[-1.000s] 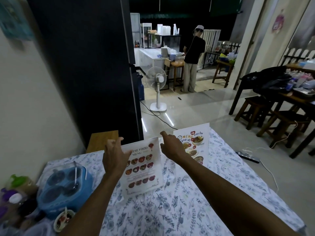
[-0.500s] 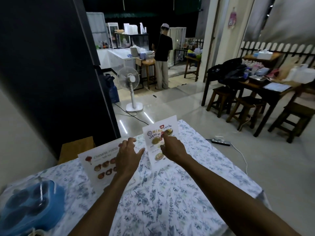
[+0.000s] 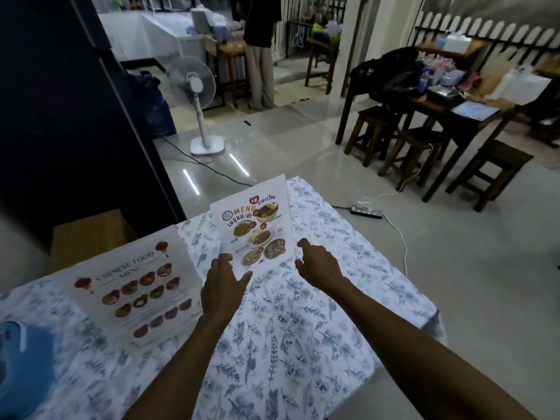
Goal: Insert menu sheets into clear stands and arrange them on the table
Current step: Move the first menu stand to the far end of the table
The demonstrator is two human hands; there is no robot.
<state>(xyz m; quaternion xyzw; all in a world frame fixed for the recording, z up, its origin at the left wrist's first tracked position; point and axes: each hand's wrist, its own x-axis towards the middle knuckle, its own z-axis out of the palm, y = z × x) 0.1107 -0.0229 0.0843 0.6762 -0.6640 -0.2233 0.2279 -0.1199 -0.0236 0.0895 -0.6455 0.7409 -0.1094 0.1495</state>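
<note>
Two menu stands rise from a table with a blue floral cloth (image 3: 303, 328). The Thai menu stand (image 3: 254, 225) is upright near the table's far edge, at the centre. The Chinese food menu stand (image 3: 136, 292) leans back to its left. My left hand (image 3: 222, 289) is at the Thai stand's lower left corner, fingers spread and touching the sheet's bottom edge. Just right of that stand's lower right corner, my right hand (image 3: 318, 265) is open; whether it touches the stand I cannot tell.
A blue lidded container (image 3: 21, 368) sits at the table's left edge. Beyond the table are a standing fan (image 3: 194, 101), a black fridge (image 3: 60, 101), a power strip (image 3: 366, 212) on the floor, wooden stools (image 3: 418, 153) and a person standing at a counter.
My left hand has left the Chinese menu stand and moved right to the Thai stand. My right hand shifted from the Thai sheet's face to its right side. The view swung right and down.
</note>
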